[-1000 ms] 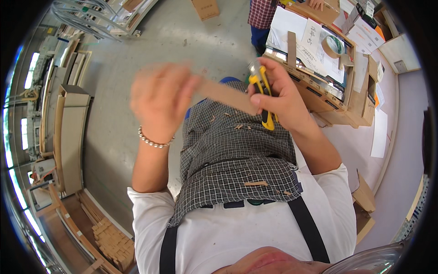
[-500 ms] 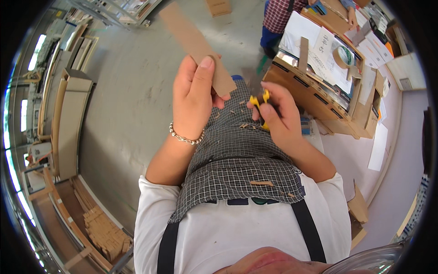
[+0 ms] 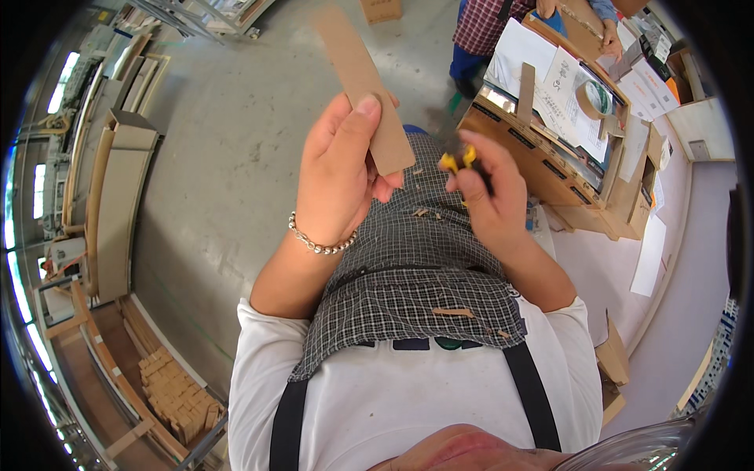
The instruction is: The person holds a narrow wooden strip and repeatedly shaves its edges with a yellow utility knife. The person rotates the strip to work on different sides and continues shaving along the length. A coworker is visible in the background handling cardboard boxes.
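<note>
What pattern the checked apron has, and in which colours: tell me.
A grid of thin white lines on a dark, near-black apron; best seen in the head view.

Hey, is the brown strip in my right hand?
No, the left hand holds the strip, while the right hand holds a yellow tool.

Can see bold dark handwriting [image 3: 562, 77] on the paper sheet [image 3: 556, 114], just left of the tape roll [image 3: 583, 100]. Can notice small print also on the white box [image 3: 648, 93], to the right of the tape roll, and on the carton [image 3: 381, 9], well apart to its upper left; too small for sure reading.
</note>
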{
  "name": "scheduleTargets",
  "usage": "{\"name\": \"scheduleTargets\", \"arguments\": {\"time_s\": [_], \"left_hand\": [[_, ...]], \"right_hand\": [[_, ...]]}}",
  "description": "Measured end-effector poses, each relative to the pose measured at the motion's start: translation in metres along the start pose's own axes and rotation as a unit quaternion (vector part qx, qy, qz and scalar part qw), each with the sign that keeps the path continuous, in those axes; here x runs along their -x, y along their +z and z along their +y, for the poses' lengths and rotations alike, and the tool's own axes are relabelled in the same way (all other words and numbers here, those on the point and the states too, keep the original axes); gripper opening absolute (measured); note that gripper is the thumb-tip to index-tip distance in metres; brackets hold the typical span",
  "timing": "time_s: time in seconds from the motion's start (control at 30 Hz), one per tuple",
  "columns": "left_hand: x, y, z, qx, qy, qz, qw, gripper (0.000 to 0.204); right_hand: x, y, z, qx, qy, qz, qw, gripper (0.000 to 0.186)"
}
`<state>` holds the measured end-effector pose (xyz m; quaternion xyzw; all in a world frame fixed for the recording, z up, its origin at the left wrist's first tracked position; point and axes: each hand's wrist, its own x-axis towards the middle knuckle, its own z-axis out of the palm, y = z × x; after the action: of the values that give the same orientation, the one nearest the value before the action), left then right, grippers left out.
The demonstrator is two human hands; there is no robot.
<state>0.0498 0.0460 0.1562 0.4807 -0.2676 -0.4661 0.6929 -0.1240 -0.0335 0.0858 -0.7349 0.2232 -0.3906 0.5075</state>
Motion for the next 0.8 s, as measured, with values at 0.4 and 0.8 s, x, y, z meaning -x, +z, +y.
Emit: {"name": "scheduleTargets", "arguments": {"time_s": [0.4, 0.8], "left_hand": [[-0.001, -0.004, -0.002, -0.022, -0.015, -0.028, 0.999, 0.028], [0.008, 0.005, -0.001, -0.074, -0.066, -0.054, 0.994, 0.029]], "right_hand": [[-0.015, -0.016, 0.000, -0.144, 0.110, -0.072, 0.981, 0.035], [-0.021, -0.025, 0.012, -0.159, 0.088, -0.010, 0.983, 0.032]]}}
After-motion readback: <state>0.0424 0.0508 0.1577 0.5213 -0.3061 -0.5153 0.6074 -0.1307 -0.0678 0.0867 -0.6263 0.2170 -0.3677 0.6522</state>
